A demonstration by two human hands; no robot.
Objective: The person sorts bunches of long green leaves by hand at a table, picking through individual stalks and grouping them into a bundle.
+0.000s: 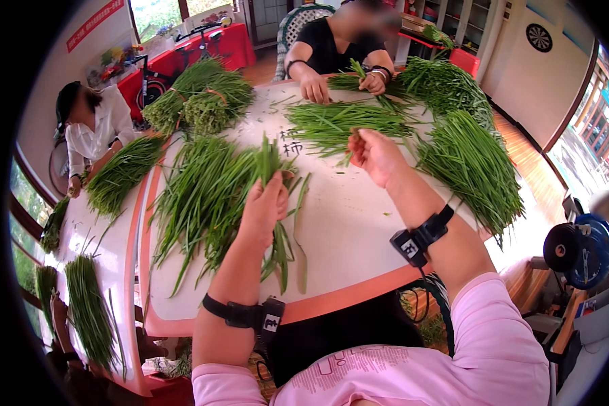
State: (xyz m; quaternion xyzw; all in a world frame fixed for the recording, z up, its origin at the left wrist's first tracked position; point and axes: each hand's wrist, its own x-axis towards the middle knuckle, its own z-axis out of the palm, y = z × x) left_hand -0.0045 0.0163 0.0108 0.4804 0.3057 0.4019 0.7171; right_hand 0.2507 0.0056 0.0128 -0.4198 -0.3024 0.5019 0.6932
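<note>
My left hand (265, 210) is closed around a bunch of green chive-like stalks (268, 160), whose ends stick up above the fist and hang below it. Under and beside that hand, a large loose pile of the same leaves (198, 188) spreads over the white table (345, 223). My right hand (373, 155) is raised over the table with fingers curled together; whether something small is between them cannot be told. Just beyond it lies another heap of green leaves (345, 122). Both forearms wear black strapped devices.
Across the table a person (330, 56) handles stalks. Another person in white (99, 119) works at the left. Tied bundles (203, 96) lie at the back left, and large piles (469, 167) on the right. A further hand shows at the lower left beside a long bundle (89, 304).
</note>
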